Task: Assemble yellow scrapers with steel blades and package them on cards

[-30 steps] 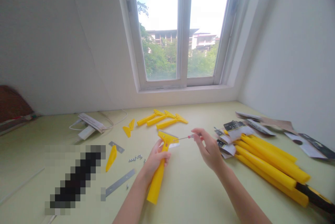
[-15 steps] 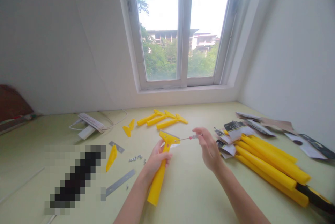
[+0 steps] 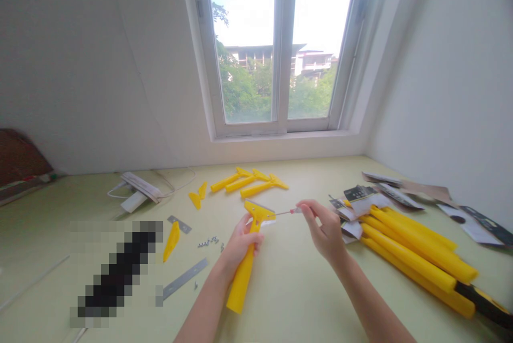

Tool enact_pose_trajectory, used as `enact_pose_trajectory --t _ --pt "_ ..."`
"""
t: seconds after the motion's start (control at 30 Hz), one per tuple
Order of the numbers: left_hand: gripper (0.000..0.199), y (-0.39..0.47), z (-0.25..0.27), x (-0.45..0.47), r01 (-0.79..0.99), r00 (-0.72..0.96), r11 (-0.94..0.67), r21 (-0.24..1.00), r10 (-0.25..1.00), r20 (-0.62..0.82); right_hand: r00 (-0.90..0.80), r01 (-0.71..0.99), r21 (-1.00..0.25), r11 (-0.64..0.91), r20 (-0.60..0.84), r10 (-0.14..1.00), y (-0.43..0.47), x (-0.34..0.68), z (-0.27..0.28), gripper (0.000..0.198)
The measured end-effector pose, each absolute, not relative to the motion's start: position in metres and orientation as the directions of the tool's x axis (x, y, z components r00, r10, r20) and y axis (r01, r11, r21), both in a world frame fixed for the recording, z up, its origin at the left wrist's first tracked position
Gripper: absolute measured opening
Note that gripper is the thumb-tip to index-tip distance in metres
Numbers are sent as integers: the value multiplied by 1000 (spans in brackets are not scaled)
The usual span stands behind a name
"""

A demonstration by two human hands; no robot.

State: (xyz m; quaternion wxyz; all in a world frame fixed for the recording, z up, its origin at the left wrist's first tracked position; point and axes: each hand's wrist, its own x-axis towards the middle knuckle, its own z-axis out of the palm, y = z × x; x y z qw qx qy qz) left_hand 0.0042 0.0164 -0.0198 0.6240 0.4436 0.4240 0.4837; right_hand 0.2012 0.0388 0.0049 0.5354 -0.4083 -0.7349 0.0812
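Note:
My left hand (image 3: 242, 242) is closed around the neck of a yellow scraper (image 3: 242, 279), its wide head tilted up and a thin metal edge along the top. In my right hand (image 3: 324, 228) is a small screwdriver (image 3: 295, 210) with a clear and red handle. The screwdriver's shaft points left, and its tip meets the right side of the scraper's head, where a screw seems to sit. Left of my left hand lie a pile of small screws (image 3: 208, 242), a flat metal blade (image 3: 185, 279) and a yellow triangular cover piece (image 3: 171, 241).
Three yellow scrapers (image 3: 256, 187) lie at the back, beside two small yellow pieces (image 3: 195, 200). Yellow tubular handles (image 3: 412, 247) and cardboard packaging (image 3: 364, 197) are heaped at right. A power strip (image 3: 140, 188) with cables sits at back left, near a pixelated dark item (image 3: 120, 273).
My right hand has rotated around the screwdriver's handle, its fingers now folded closer over the end. The scraper and my left hand stay almost in place.

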Motion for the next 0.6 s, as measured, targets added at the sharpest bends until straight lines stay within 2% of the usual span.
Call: enact_pose_trajectory --t 0.27,0.6 --pt "56 18 -22 4 -245 137 143 959 984 -112 -112 440 -630 640 669 735 39 201 2 19" --pt "53 9 -14 7 -235 185 135 963 978 -92 -86 502 -569 652 717 691 42 200 6 17"
